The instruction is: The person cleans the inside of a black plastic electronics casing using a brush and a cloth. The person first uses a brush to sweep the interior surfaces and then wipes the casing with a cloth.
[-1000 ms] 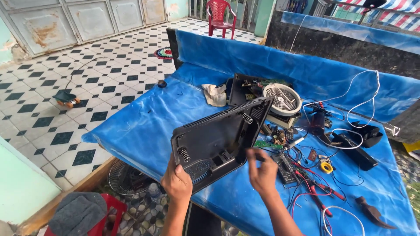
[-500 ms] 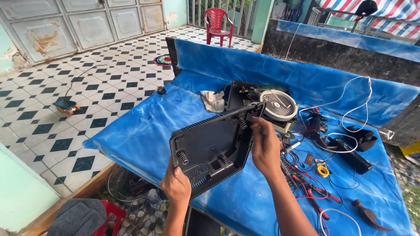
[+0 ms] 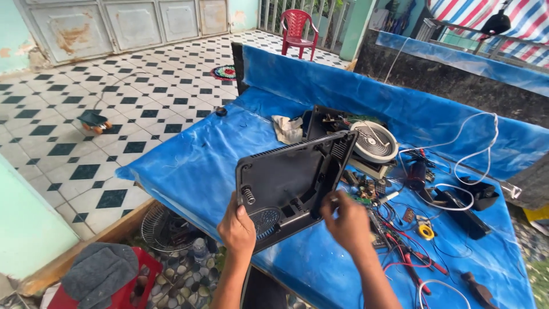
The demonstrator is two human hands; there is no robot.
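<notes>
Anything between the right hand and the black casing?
Nothing visible. The right hand is already at the lower right edge of the black casing, fingers against it; the left hand grips the lower left edge.

Both forearms raised, left hand (image 3: 236, 228) clamped with thumb up, right hand (image 3: 347, 223) fingers curled.

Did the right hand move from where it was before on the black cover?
Yes. The right hand slid down the black cover, from near its top corner by the round coil to the lower right edge.
</notes>
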